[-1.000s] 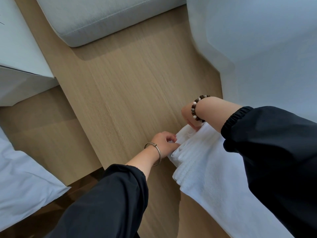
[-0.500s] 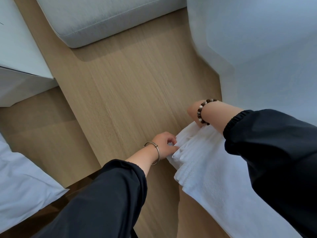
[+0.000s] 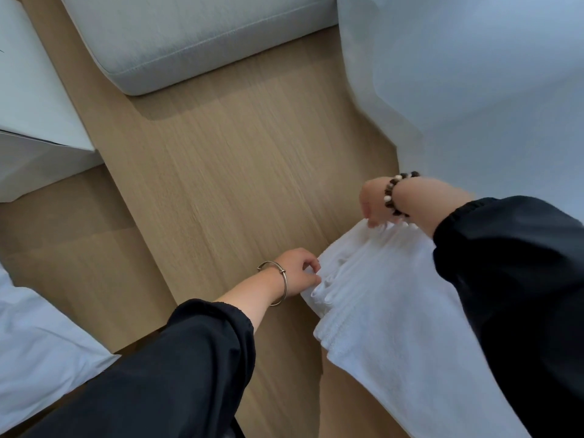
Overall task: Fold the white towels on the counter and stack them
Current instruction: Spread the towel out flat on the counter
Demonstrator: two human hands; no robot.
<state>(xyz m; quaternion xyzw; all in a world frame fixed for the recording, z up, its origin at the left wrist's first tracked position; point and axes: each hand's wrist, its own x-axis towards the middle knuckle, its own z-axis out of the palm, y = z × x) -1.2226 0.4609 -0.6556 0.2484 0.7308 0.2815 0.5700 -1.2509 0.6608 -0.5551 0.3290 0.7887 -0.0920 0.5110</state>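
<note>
A white terry towel [image 3: 379,298] sits bunched in folds on the right side of the light wooden bench [image 3: 237,172], its near end trailing toward the person. The left hand [image 3: 295,271], which wears a silver bangle [image 3: 278,287], has its fingers clamped on the towel's gathered left corner. The right hand [image 3: 371,200], which wears a beaded bracelet [image 3: 392,194], is slightly blurred, with its fingers curled down and pinching the towel's far edge. A pale grey cushion [image 3: 196,36] rests at the bench's far end.

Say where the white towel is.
In the head view the white towel lies lower right on the wooden counter, its bunched edge gripped by the left hand and the right hand.
</note>
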